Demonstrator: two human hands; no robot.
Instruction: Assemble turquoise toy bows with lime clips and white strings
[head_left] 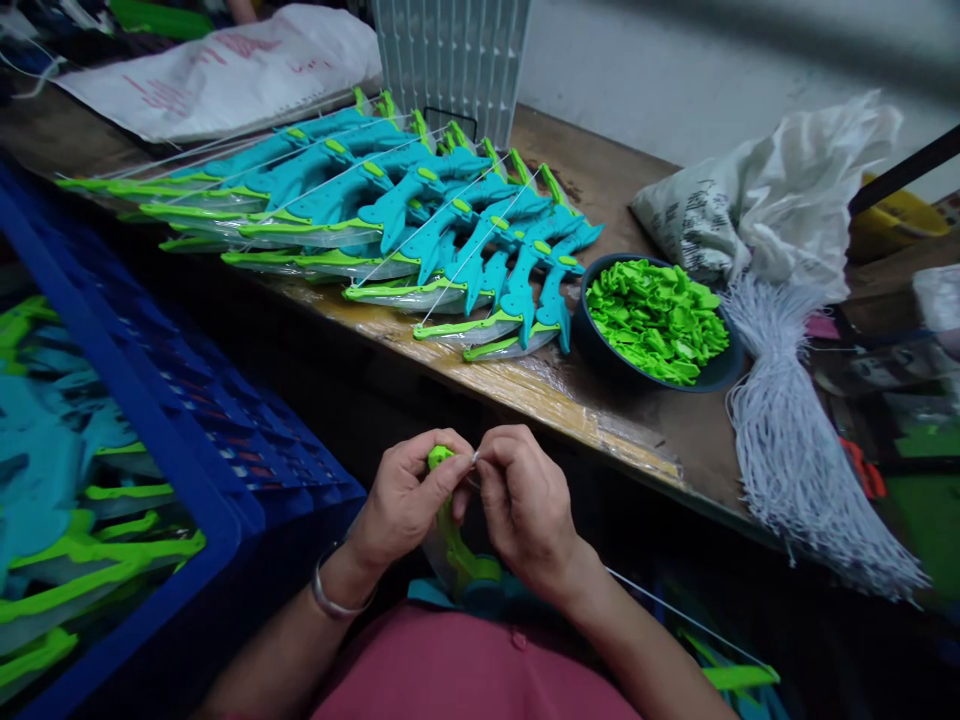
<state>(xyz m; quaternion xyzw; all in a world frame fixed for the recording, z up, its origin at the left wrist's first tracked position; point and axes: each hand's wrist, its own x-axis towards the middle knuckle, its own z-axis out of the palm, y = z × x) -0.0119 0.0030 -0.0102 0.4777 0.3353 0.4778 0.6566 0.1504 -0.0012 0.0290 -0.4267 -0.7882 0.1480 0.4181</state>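
Note:
In front of my body, a teal and green toy bow (466,562) stands with its green tip upward. My left hand (411,492) is closed around that tip, thumb and forefinger pressed together. My right hand (523,500) pinches a white string (475,457) right beside the left thumb, and the two hands nearly touch. More of the string (675,608) runs from behind my right forearm down to a green limb end at the lower right. My hands and forearms hide much of the bow.
Several strung toy bows (450,220) lie stacked on the table (637,440). A dark bowl (731,370) holds green plastic pieces, beside a bundle of white strings (795,430) and a plastic sack (697,215). At left stands a blue crate (247,500) of bow parts.

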